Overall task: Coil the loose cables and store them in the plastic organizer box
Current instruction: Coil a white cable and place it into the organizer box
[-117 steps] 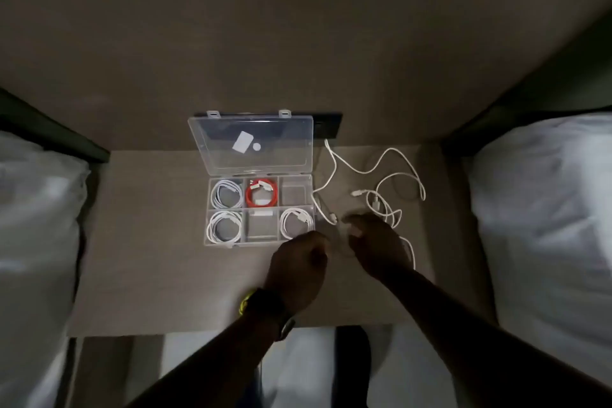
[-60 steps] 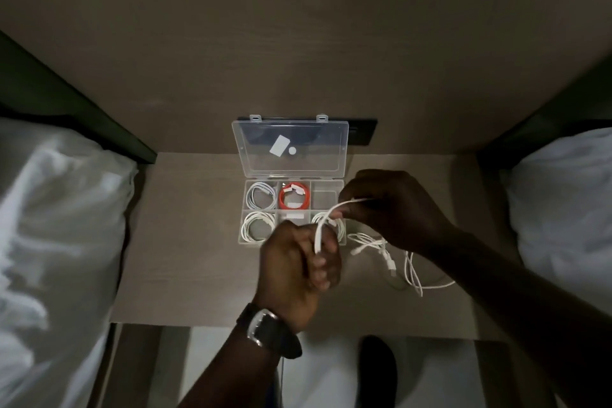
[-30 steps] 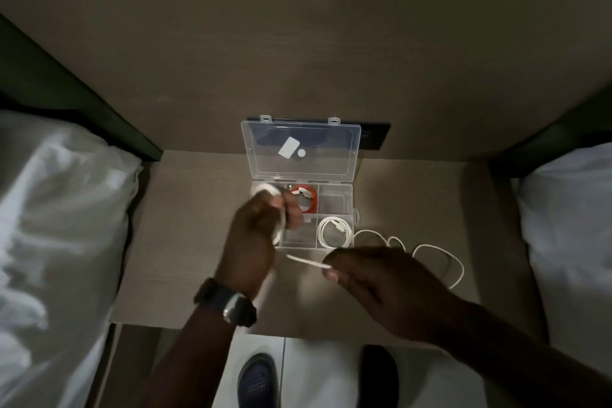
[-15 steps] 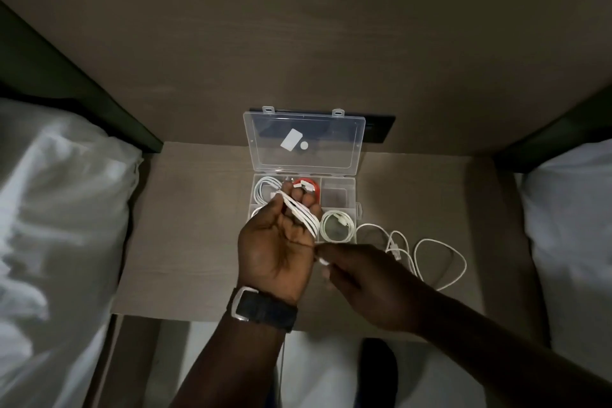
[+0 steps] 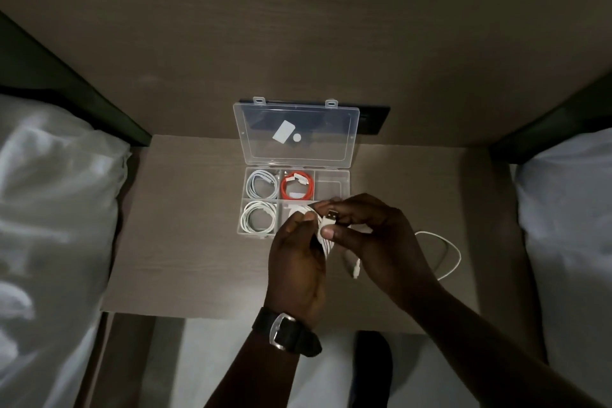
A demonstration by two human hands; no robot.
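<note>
A clear plastic organizer box (image 5: 344, 179) lies on the bedside table with its lid (image 5: 296, 134) standing open. White coils fill the back-left (image 5: 262, 183) and front-left (image 5: 258, 217) compartments; an orange coil (image 5: 297, 185) sits in the back middle one. My left hand (image 5: 296, 262) grips a bundle of coiled white cable (image 5: 324, 239) just in front of the box. My right hand (image 5: 374, 235) pinches that cable's USB plug (image 5: 331, 215). Another loose white cable (image 5: 450, 253) lies on the table to the right, partly hidden by my right hand.
The wooden bedside table (image 5: 185, 242) stands between two beds with white bedding, one at the left (image 5: 49, 225) and one at the right (image 5: 569, 225). A dark wall plate (image 5: 372, 121) sits behind the lid. A dark shoe (image 5: 372, 368) shows on the floor below.
My left hand, holding the coiled cable, has come down and right from over the box to just in front of it. My right hand has risen and now pinches the USB plug.
</note>
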